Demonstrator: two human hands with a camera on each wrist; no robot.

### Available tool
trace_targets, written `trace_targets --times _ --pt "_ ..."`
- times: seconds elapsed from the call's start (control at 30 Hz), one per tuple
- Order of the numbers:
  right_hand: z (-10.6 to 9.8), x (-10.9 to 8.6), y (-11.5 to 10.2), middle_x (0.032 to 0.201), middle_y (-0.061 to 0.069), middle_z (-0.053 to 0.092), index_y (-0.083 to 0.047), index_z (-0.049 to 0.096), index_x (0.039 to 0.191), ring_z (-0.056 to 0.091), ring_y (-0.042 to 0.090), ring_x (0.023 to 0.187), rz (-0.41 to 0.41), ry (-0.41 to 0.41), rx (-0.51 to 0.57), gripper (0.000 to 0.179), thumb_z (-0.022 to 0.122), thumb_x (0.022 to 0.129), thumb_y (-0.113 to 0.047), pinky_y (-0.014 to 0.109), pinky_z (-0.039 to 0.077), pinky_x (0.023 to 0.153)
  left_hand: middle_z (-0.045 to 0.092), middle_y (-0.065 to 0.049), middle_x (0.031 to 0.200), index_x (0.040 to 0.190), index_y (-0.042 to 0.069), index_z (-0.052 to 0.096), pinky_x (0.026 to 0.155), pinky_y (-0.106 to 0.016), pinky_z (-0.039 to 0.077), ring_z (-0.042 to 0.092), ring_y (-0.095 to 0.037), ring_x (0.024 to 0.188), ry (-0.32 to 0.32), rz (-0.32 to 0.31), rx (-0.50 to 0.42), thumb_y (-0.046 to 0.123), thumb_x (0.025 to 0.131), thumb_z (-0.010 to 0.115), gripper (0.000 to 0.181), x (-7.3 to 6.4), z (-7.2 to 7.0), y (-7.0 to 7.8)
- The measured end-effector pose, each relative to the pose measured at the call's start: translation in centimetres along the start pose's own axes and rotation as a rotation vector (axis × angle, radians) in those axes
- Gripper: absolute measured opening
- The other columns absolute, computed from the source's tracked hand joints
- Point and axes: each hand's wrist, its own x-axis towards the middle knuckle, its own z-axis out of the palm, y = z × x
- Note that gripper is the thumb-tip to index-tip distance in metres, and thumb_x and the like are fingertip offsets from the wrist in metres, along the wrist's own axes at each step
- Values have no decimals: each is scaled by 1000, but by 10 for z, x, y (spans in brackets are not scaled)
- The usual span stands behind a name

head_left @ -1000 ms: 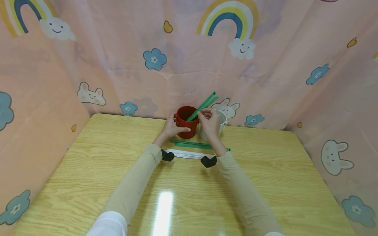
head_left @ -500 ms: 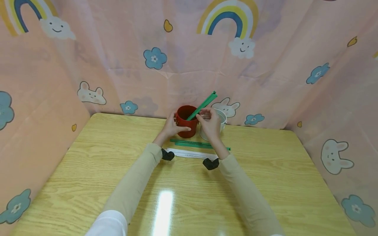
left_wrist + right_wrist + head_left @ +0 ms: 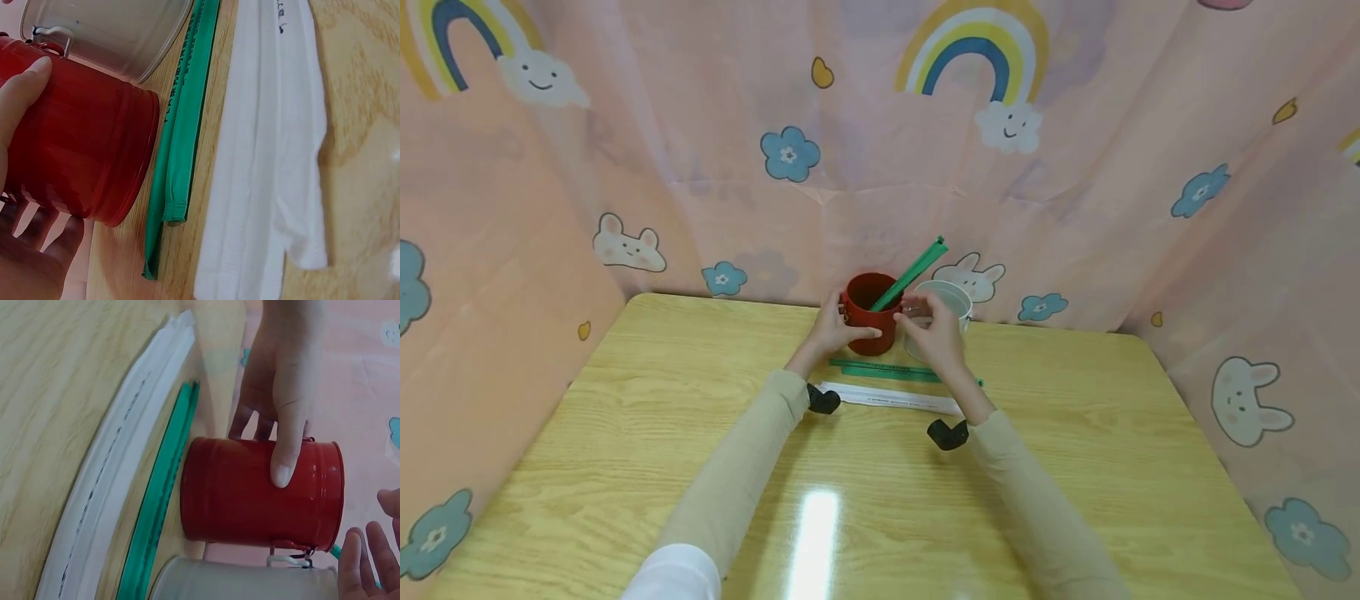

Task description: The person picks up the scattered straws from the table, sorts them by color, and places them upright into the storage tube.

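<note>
My left hand (image 3: 829, 332) grips a small red metal bucket (image 3: 876, 342), thumb across its front and fingers round the far side in the left wrist view. Slim green wrapped packets (image 3: 913, 271) lean in the bucket, their upper ends sticking out over the rim to the right. Close by the bucket's right rim is my right hand (image 3: 942, 337), its fingers loosely bent and parted in the right wrist view, holding nothing. A white metal bucket (image 3: 244, 581) stands against the red one's right side, partly behind my right hand in the head view.
In front of the buckets, green wrapped packets (image 3: 887, 372) with black print lie flat on the wooden table (image 3: 700, 417). Nearer lie white wrapped packets (image 3: 887, 398), parallel to them. A pink printed curtain (image 3: 850, 217) rises behind the table's back edge.
The green packets in the red bucket, spread apart earlier, now lie together. My right hand has drawn slightly down from them, while my left hand keeps its grip on the bucket.
</note>
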Motion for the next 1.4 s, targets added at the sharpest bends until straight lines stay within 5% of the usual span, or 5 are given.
trace_targets --times 0.3,0.7,1.4 --pt "-12 -7 5 110 14 66 -4 62 115 63 24 99 -46 -99 -19 29 67 91 -19 25 55 78 44 -10 141 141 9 32 103 -46 45 46 -30 124 7 -1 -9 9 75 82 83 0 0 1" --pt "-24 -20 15 111 23 66 0 61 114 64 34 98 -62 -234 -48 30 70 87 -10 50 54 83 45 -13 139 140 6 32 102 -47 46 49 -32 122 -2 -14 7 8 75 82 82 -3 0 3" --pt "-23 -21 45 105 24 66 8 60 111 65 35 94 -66 -440 -95 34 73 82 -2 45 57 80 43 -12 139 140 6 32 103 -46 44 45 -30 123 9 -28 32 13 74 83 84 -1 -1 4"
